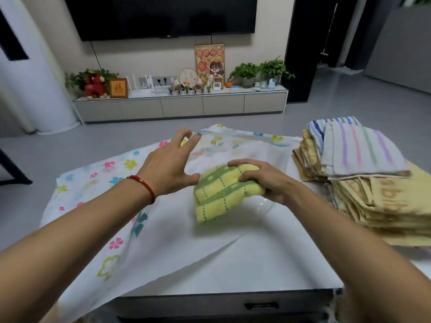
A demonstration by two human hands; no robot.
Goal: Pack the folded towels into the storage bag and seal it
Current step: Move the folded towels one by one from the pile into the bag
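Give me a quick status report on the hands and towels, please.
Right hand grips green-yellow towel over storage bag. Left hand open above bag. Towel stack waiting at right. Nothing in the way.

White glossy table (268,264) w/ a bag, a towel and a towel stack on it.

Flat translucent plastic storage bag w/ coloured flower print (112,183) is spread over most of the tabletop, left edge hanging past the table side; its far edge sits just under the left hand's (168,166) spread fingertips. Folded yellow-and-green checked terry towel (217,194) lies on the bag, gripped at its right end by the right hand's (268,180) curled fingers, just right of the left thumb. Stack of folded beige-yellow towels topped by pastel-striped ones (363,173) sits on the table well right of the right-hand fingers, apart from the bag's right edge as far as can be told.
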